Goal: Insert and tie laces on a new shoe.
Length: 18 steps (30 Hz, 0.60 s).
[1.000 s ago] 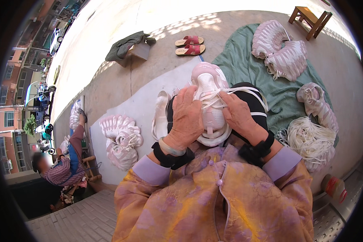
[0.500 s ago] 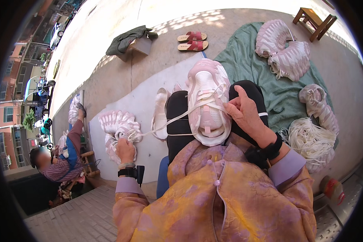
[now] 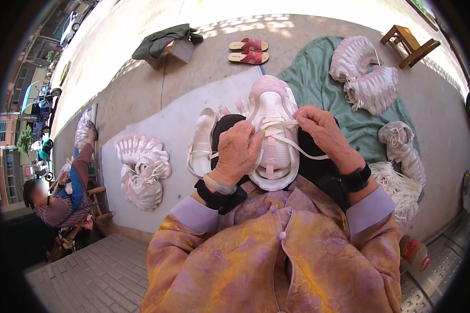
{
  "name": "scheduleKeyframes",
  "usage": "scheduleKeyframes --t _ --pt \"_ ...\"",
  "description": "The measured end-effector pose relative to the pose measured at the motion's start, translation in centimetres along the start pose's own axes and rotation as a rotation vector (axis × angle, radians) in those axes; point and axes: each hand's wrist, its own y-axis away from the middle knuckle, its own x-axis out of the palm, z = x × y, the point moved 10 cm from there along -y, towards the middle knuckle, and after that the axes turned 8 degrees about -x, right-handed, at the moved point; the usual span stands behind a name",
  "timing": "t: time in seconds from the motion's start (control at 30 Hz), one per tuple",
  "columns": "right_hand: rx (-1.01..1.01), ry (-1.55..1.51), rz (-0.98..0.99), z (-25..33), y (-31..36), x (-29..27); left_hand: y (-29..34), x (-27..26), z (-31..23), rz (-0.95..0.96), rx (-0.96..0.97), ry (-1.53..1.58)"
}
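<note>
A pink-and-white sneaker rests across my lap, its toe pointing away from me. White shoelace runs through its upper eyelets and crosses over the tongue. My right hand pinches a strand at the shoe's right side, and a loose end trails below it toward my right knee. My left hand is closed against the shoe's left side, its fingertips at the lace; the exact grip is partly hidden by the fingers.
Nested sneakers lie on a white sheet at left, beside a lone shoe. More sneakers and a bundle of white laces lie on or by a green cloth. Red slippers, a wooden stool and another person are around.
My left hand has come from far left, where it drew a lace out taut, to the sneaker's side. My right hand has closed on a strand and lifted it slightly.
</note>
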Motion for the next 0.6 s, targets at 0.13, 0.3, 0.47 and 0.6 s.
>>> scheduleKeyframes --t 0.13,0.3,0.47,0.6 --pt "0.260 -0.561 0.053 -0.7 1.2 2.2 0.4 0.2 0.1 -0.011 -0.015 0.005" --pt "0.192 -0.463 0.008 -1.4 1.6 1.9 -0.2 0.3 -0.7 0.055 0.006 0.080" --pt "0.220 -0.262 -0.073 -2.6 1.2 2.2 -0.2 0.4 -1.8 0.106 0.016 0.097" --pt "0.167 0.164 -0.214 -2.3 0.6 1.1 0.0 0.7 -2.3 0.181 0.020 0.144"
